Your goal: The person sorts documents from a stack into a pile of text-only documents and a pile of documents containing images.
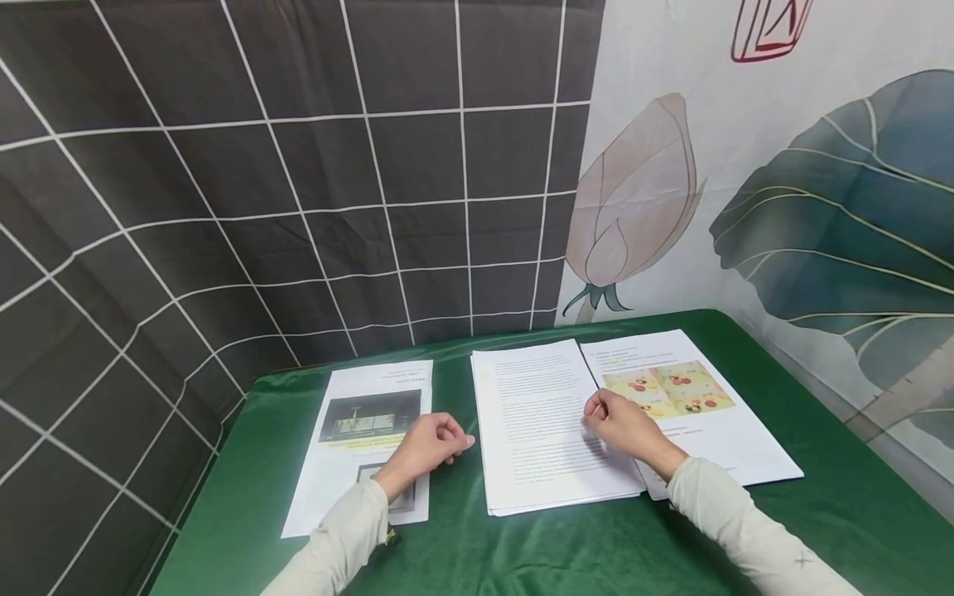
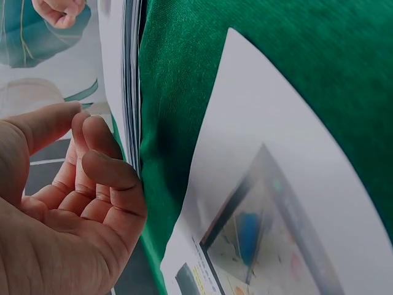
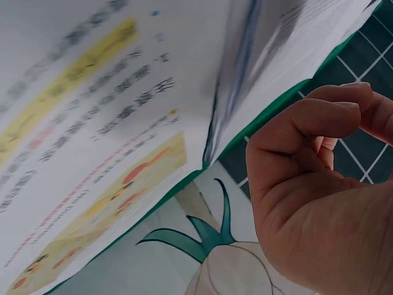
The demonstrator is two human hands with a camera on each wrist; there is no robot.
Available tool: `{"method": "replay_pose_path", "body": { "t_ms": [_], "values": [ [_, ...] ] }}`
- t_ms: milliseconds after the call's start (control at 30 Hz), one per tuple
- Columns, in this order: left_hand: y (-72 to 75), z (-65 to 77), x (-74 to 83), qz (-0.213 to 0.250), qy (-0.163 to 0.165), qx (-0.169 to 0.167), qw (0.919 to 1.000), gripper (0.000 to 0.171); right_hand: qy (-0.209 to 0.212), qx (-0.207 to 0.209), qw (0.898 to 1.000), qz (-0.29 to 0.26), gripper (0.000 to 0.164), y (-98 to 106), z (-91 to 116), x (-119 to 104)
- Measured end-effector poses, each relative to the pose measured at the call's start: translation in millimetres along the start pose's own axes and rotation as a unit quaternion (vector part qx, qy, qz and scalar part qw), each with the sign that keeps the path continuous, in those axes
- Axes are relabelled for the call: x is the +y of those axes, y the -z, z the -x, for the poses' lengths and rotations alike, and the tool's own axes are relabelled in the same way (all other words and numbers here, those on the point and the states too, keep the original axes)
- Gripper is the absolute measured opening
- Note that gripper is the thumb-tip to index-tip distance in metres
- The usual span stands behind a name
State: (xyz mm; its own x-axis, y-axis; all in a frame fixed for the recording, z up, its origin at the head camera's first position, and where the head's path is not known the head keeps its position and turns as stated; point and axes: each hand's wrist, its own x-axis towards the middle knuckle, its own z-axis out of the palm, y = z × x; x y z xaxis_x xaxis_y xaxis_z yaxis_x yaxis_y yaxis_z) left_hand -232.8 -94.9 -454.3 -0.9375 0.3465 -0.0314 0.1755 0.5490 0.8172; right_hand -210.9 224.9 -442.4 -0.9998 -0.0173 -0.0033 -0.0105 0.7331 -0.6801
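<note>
My left hand (image 1: 428, 445) is over the right edge of a printed sheet (image 1: 316, 488) with dark pictures, at the left. Its fingers are loosely bent, and nothing shows between thumb and fingertips in the left wrist view. In the middle lies a stack of text pages (image 1: 522, 430), its layered edge beside the left fingers in that wrist view. Over the right side of this stack hovers my right hand (image 1: 629, 426), fingers loosely curled and holding nothing. Partly behind that hand, pages with a yellow picture (image 1: 689, 389) lie to the right of the stack.
A green cloth (image 1: 447, 546) covers the table beneath the papers. Behind it hangs a dark curtain (image 1: 298, 165) with a white grid, beside a pale wall hanging (image 1: 656, 190) painted with a bud and a large leaf.
</note>
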Motion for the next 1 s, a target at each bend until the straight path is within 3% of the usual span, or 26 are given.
{"method": "replay_pose_path", "body": {
  "t_ms": [533, 1000],
  "values": [
    [15.3, 11.0, -10.1, 0.009, 0.011, 0.019, 0.9997, 0.02, 0.03, -0.013, 0.999, -0.006, 0.009, -21, -9, -17],
    [23.3, 18.8, -16.9, 0.014, 0.031, 0.028, 0.999, 0.02, 0.045, -0.044, 0.998, -0.015, 0.007, -44, -17, -47]
  ]
}}
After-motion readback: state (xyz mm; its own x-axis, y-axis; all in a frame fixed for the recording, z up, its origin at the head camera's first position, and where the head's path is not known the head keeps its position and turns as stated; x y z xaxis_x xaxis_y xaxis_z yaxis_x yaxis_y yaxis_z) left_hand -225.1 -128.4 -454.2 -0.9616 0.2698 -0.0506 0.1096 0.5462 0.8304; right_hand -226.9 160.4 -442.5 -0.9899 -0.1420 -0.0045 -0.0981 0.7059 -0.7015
